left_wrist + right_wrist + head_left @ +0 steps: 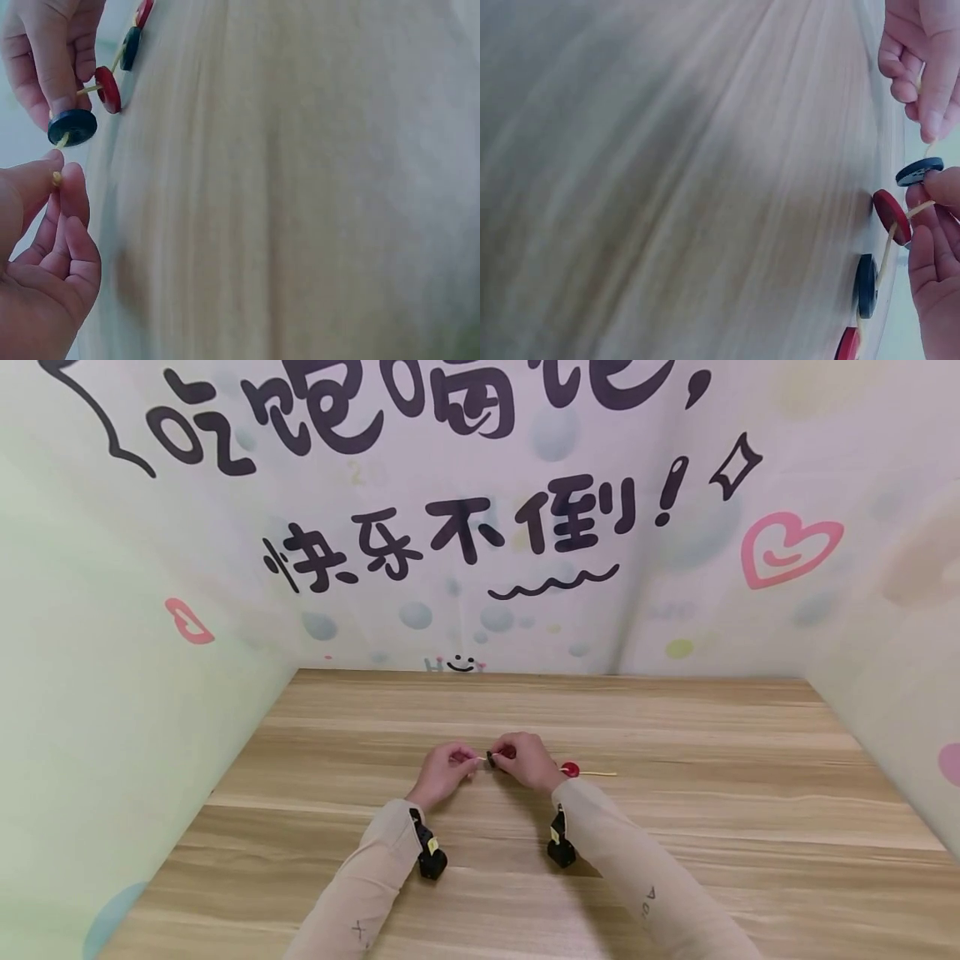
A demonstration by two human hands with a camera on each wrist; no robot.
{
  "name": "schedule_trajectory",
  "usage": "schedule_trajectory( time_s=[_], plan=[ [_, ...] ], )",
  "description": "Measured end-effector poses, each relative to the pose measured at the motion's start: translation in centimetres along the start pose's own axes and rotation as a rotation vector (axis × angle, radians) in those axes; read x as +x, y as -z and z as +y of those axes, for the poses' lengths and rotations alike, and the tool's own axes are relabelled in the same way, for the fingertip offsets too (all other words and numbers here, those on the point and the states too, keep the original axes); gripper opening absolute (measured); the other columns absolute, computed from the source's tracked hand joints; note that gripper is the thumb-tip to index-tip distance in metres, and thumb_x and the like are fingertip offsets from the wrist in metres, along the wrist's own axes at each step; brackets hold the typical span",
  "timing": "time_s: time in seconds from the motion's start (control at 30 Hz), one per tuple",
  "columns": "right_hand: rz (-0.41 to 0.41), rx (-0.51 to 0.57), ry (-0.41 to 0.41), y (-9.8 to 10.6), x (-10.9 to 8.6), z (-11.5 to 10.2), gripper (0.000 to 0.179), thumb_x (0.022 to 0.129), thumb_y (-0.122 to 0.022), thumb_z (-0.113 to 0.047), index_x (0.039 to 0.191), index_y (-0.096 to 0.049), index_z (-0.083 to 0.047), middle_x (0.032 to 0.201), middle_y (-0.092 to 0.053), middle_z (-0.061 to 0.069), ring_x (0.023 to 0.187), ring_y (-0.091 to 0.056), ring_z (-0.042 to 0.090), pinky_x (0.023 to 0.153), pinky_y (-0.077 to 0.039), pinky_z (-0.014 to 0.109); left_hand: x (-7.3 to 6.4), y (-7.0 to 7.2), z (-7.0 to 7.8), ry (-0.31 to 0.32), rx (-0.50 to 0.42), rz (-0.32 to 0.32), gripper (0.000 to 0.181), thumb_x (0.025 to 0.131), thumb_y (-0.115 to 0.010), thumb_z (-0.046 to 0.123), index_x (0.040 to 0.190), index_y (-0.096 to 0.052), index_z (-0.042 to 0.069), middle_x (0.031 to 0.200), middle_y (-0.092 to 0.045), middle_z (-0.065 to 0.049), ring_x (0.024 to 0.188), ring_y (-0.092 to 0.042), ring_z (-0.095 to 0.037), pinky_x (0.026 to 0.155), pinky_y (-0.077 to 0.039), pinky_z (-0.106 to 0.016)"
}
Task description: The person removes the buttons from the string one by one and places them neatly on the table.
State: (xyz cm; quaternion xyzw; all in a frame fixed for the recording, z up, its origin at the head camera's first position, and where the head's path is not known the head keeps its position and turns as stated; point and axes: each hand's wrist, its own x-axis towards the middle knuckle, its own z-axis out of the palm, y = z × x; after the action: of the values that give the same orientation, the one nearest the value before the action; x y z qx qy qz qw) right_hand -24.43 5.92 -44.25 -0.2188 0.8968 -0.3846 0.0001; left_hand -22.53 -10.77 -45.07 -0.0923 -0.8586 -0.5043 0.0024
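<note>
My left hand (446,770) pinches the end of a yellow cord (57,178) between thumb and fingertips. Just right of it, my right hand (528,762) holds a dark button (73,127) between thumb and finger, with the cord running through it. Behind that button, a red button (892,216), another dark button (867,286) and a second red button (847,345) sit spaced along the same cord. In the head view, a red button (571,769) shows beside the right wrist, and the cord's tail stretches right over the table; the other buttons there are hidden by the hand.
The wood-grain table (337,710) meets a printed backdrop (465,610) at its far edge, with pale side walls left and right. Small black cameras are strapped on the left wrist (430,852) and the right wrist (560,843).
</note>
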Motion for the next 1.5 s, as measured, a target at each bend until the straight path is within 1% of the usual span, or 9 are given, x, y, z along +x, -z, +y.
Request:
schedule_trajectory(
  time_s=[0.13, 0.33, 0.57, 0.67, 0.97, 1.13, 1.27, 1.43, 1.5],
  plan=[
    [-0.015, 0.017, -0.022, 0.0, -0.1, -0.1, 0.005, 0.081, -0.062, -0.005, 0.086, -0.065, -0.006, 0.082, -0.062, 0.002, 0.074, -0.056, 0.012, 0.067, -0.047, 0.025, 0.1, -0.1, 0.3, -0.009, -0.004, -0.006, 0.008, 0.083, -0.059, 0.007, 0.083, -0.062, 0.000, 0.072, -0.060, -0.006, 0.064, -0.058, -0.017, 0.056, -0.043, -0.022],
    [-0.003, -0.005, -0.014, -0.1, -0.2, 0.2, 0.006, 0.080, -0.064, -0.007, 0.087, -0.065, -0.006, 0.082, -0.062, 0.003, 0.075, -0.056, 0.012, 0.067, -0.047, 0.026, 0.1, -0.1, 0.7, -0.045, -0.010, 0.007, 0.009, 0.085, -0.058, 0.007, 0.087, -0.061, -0.001, 0.076, -0.060, -0.007, 0.066, -0.057, -0.018, 0.056, -0.044, -0.022],
    [0.036, -0.023, -0.045, 0.1, -0.1, 0.3, 0.009, 0.080, -0.065, -0.010, 0.087, -0.068, -0.004, 0.083, -0.065, 0.004, 0.074, -0.057, 0.012, 0.066, -0.048, 0.026, 0.1, -0.2, 0.9, -0.026, -0.048, 0.042, 0.007, 0.085, -0.058, 0.007, 0.086, -0.061, 0.000, 0.077, -0.060, -0.008, 0.068, -0.057, -0.018, 0.058, -0.045, -0.023],
    [0.036, -0.019, -0.050, 0.1, 0.0, 0.3, 0.009, 0.080, -0.064, -0.009, 0.086, -0.069, -0.004, 0.083, -0.066, 0.004, 0.074, -0.056, 0.012, 0.068, -0.048, 0.027, 0.1, -0.2, 0.9, -0.038, -0.043, 0.046, 0.006, 0.085, -0.058, 0.006, 0.085, -0.060, 0.000, 0.077, -0.059, -0.007, 0.066, -0.056, -0.018, 0.057, -0.045, -0.023],
    [0.030, 0.023, -0.033, 0.2, 0.0, 0.3, 0.007, 0.084, -0.060, -0.009, 0.086, -0.067, -0.006, 0.083, -0.063, 0.002, 0.073, -0.054, 0.012, 0.065, -0.047, 0.025, 0.0, -0.3, 0.5, -0.039, -0.014, -0.017, 0.006, 0.083, -0.060, 0.006, 0.084, -0.060, 0.001, 0.077, -0.058, -0.006, 0.066, -0.056, -0.015, 0.059, -0.045, -0.024],
    [0.044, 0.056, -0.042, 0.5, -0.1, 0.0, 0.006, 0.084, -0.059, -0.009, 0.086, -0.065, -0.007, 0.081, -0.062, 0.002, 0.070, -0.053, 0.011, 0.062, -0.046, 0.023, 0.1, -0.7, 0.5, -0.044, -0.054, -0.046, 0.019, 0.082, -0.062, 0.009, 0.096, -0.059, -0.004, 0.085, -0.060, -0.011, 0.072, -0.060, -0.019, 0.064, -0.048, -0.025],
    [0.049, 0.079, -0.048, 0.7, -0.2, -0.2, 0.007, 0.085, -0.059, -0.008, 0.087, -0.065, -0.006, 0.080, -0.061, 0.002, 0.067, -0.052, 0.010, 0.058, -0.044, 0.022, -0.2, -0.7, 1.5, -0.038, -0.128, -0.054, 0.033, 0.083, -0.062, 0.010, 0.109, -0.053, -0.008, 0.098, -0.058, -0.021, 0.086, -0.059, -0.029, 0.074, -0.049, -0.033],
    [0.060, 0.079, -0.034, 0.8, -0.4, -0.3, 0.007, 0.084, -0.059, -0.006, 0.088, -0.065, -0.005, 0.077, -0.061, 0.002, 0.064, -0.051, 0.009, 0.057, -0.043, 0.021, -0.9, -0.6, 3.4, -0.060, -0.179, -0.054, 0.032, 0.084, -0.059, 0.004, 0.109, -0.049, -0.013, 0.103, -0.055, -0.027, 0.096, -0.054, -0.038, 0.081, -0.045, -0.042],
    [0.066, 0.082, -0.025, 0.8, -0.5, -0.5, 0.007, 0.084, -0.059, -0.005, 0.088, -0.065, -0.004, 0.078, -0.062, 0.003, 0.064, -0.051, 0.009, 0.057, -0.044, 0.022, -0.7, -0.9, 2.8, -0.083, -0.158, -0.048, 0.031, 0.085, -0.058, 0.006, 0.109, -0.050, -0.012, 0.103, -0.056, -0.025, 0.095, -0.054, -0.035, 0.081, -0.046, -0.039]
  ],
)
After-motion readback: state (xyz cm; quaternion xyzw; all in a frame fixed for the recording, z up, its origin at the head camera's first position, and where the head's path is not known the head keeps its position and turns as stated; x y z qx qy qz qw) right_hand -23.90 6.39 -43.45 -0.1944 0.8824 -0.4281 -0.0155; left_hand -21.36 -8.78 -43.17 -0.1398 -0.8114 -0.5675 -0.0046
